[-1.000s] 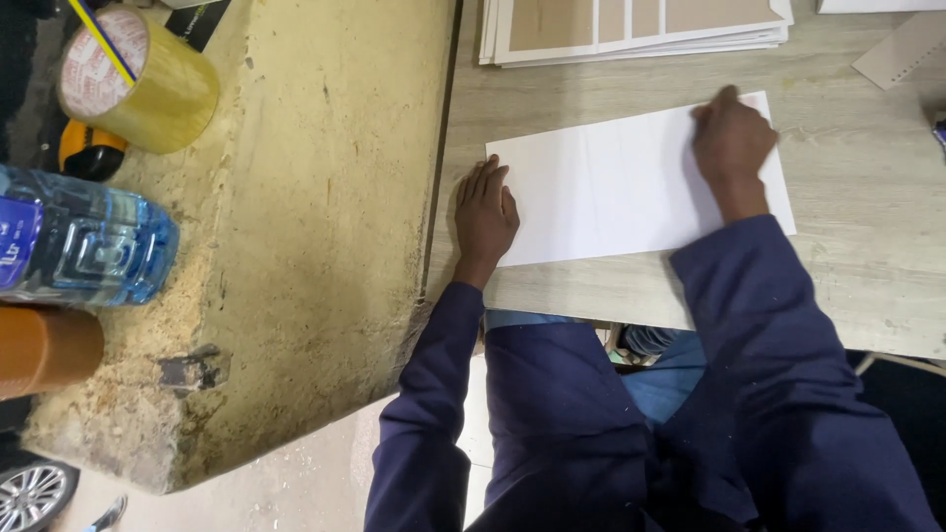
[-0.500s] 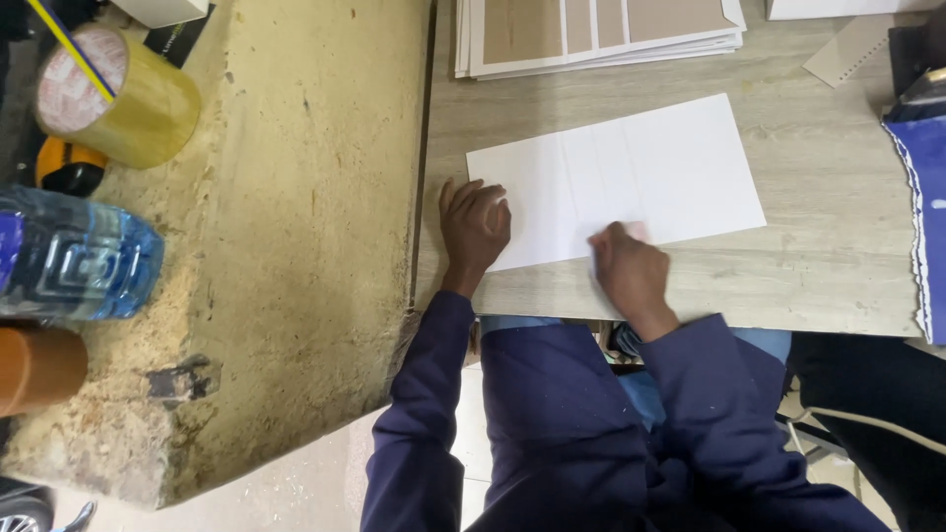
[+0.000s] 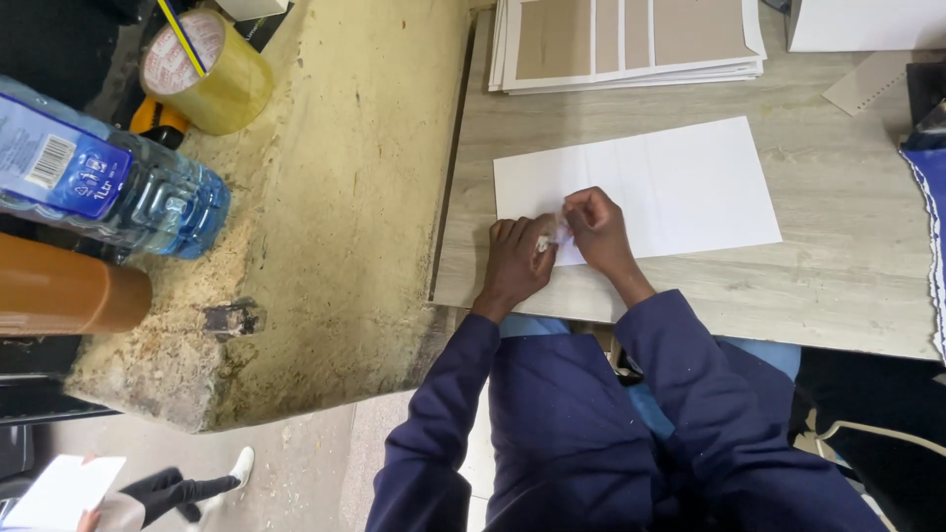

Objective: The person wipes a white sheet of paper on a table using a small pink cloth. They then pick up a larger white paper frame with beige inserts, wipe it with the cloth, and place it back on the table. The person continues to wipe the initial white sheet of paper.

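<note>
A white sheet of card (image 3: 670, 187) with faint fold lines lies flat on the pale wooden table (image 3: 847, 296). My left hand (image 3: 514, 264) rests on the sheet's near left corner with its fingers curled. Close to its right, touching it, my right hand (image 3: 597, 229) pinches a small white bit (image 3: 543, 242) at the sheet's near edge. The fingertips of both hands meet on that bit. What the bit is, is too small to tell. Dark blue sleeves cover both arms.
A stack of brown and white cards (image 3: 631, 39) lies at the table's far edge. Left of the table is a rough dusty ledge (image 3: 335, 197) with a yellow tape roll (image 3: 202, 69), a water bottle (image 3: 108, 182) and a brown tube (image 3: 69, 296). Blue cloth (image 3: 931, 227) hangs at the right.
My right hand came from the sheet's far right corner, along the near edge, to meet my left hand at the near left. The left hand stayed at that corner.
</note>
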